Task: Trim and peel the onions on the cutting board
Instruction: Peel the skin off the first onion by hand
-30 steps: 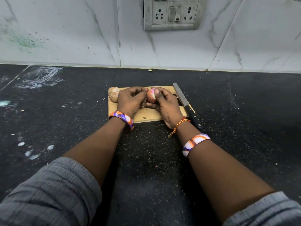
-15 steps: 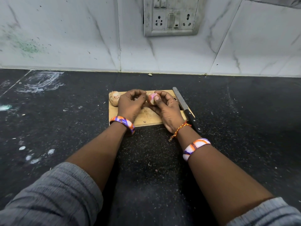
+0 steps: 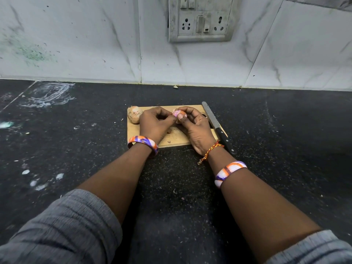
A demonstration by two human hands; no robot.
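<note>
Head view: we are gripping one half-peeled onion (image 3: 176,113) in both the left hand (image 3: 155,123) and the right hand (image 3: 194,124), while the far-left onion (image 3: 134,117) on the cutting board (image 3: 178,138) is waiting unpeeled.

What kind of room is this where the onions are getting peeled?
Most likely a home kitchen. A wooden cutting board and knife sit on a dark stone countertop, backed by marble-look wall tiles with a switch-and-socket panel.

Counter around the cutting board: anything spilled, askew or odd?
The counter is dirty: white smears at far left, pale blobs nearer, scattered skin flecks. The knife lies diagonally over the cutting board, its handle past the edge. Green spatter marks the wall.
</note>
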